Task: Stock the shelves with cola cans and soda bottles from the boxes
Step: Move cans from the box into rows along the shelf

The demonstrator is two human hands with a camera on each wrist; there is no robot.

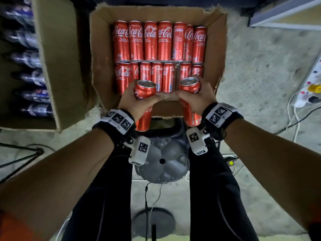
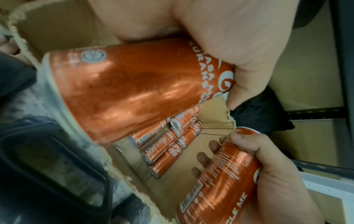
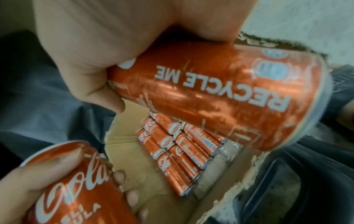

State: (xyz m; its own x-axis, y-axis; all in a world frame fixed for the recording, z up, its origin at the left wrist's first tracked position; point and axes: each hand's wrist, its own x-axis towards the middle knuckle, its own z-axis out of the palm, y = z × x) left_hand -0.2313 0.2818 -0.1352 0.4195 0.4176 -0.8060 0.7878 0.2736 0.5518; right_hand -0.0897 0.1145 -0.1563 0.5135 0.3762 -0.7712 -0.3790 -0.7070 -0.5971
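Red cola cans (image 1: 145, 94) gripped in both hands (image 1: 134, 103), silver tops

A rough grey concrete floor (image 1: 260, 70) runs under everything. At the right edge lies a white power strip (image 1: 311, 87) with a yellow plug (image 1: 315, 88) and a black plug (image 1: 313, 99) in it, and white and black cables (image 1: 293, 112) trail from it across the floor. Low in the middle stands a round black base (image 1: 153, 222) (a thin pole rises from its centre). At the left edge lie thin black tripod legs (image 1: 22, 157).
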